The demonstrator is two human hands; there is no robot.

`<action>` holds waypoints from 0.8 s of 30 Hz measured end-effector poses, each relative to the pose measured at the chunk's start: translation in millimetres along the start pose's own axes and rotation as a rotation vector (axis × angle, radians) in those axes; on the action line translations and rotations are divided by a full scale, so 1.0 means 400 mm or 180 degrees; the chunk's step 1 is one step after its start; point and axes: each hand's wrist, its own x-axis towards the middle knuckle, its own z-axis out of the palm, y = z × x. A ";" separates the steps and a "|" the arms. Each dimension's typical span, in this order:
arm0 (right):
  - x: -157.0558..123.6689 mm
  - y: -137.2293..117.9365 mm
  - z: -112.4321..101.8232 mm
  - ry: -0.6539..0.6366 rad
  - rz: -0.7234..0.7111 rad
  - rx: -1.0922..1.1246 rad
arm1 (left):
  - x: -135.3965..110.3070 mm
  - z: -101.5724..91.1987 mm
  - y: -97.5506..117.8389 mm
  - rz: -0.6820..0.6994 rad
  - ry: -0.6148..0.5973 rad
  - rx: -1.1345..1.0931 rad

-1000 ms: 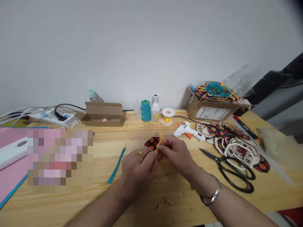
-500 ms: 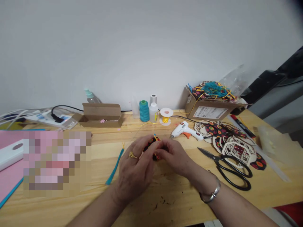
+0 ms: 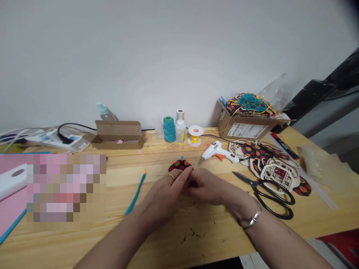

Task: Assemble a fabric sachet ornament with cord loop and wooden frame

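Observation:
Both hands meet at the middle of the wooden table (image 3: 213,239). My left hand (image 3: 165,192), with a gold ring, reaches its fingers forward and pinches the near edge of a small black ornament with red and orange flower print (image 3: 180,165). My right hand (image 3: 209,186), a silver bangle on its wrist, is closed against the left fingertips just below the ornament. What the right fingers grip is hidden. A teal tassel (image 3: 136,194) lies to the left of my hands.
Black scissors (image 3: 269,196) and a white glue gun (image 3: 215,152) lie to the right, beside a pile of printed ornaments (image 3: 273,168). A cardboard box of finished pieces (image 3: 248,125) stands behind. Thread spools (image 3: 169,129) and an open small box (image 3: 119,134) line the wall. Pink sheets (image 3: 11,201) lie left.
The yellow loop that stood above the ornament is no longer visible. Both hands lowered toward the table and my left fingers stretched forward over the ornament's near edge.

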 end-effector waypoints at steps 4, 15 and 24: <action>0.002 -0.009 -0.026 -0.0225 -0.0070 -0.0587 | 0.001 -0.008 0.009 -0.0350 -0.0051 -0.0162; 0.004 -0.017 -0.050 0.0126 0.0274 -0.0165 | 0.023 -0.028 0.025 -0.0231 0.0437 -0.0586; 0.007 -0.003 -0.046 0.0173 0.0361 0.0526 | 0.027 -0.018 0.025 -0.0106 0.0645 -0.0557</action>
